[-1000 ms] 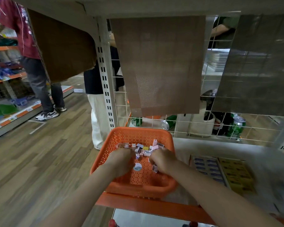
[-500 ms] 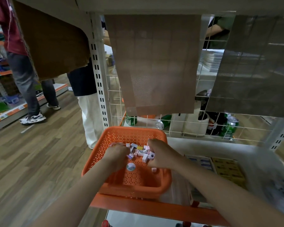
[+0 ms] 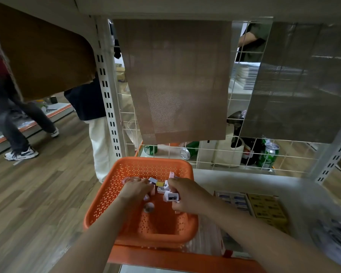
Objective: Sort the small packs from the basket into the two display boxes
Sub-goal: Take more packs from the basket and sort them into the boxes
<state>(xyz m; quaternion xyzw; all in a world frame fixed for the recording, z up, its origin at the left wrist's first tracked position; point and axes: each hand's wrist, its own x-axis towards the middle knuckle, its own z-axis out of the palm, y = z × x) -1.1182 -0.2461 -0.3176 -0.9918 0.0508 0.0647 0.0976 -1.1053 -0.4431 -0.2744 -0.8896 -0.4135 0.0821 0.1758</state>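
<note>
The print on the small packs [image 3: 160,184] is too small to be read. A round sticker [image 3: 149,206] is seen on the floor of the basket [image 3: 98,203], just below the left hand [image 3: 135,191], and its marking is blurred. Rows of blue labels on the blue-labelled box [image 3: 232,200] and yellow ones on the yellow-labelled box [image 3: 268,209] are seen, but no word can be made out. No brand can be read on the green cans [image 3: 269,157].

The orange basket is set under both hands. Pink and white packs and one yellow pack are heaped in its far half, between and just beyond the hands. The left hand is laid knuckles-up on the left of the heap, fingers bent down among the packs; whether one is gripped cannot be told. A white pack [image 3: 171,196] with a dark panel is pinched by the right hand [image 3: 187,196], just above the heap. Right of the right forearm the two boxes are placed side by side, touching, both filled with rows of packs.

Left of the left hand, wood floor [image 3: 37,184] is open past the basket's wall. The basket's near half is left bare. The orange shelf edge [image 3: 165,257] is crossed by both forearms. Beyond the right hand, bare shelf is bounded by the wire grid [image 3: 215,164], with the cans behind it.
</note>
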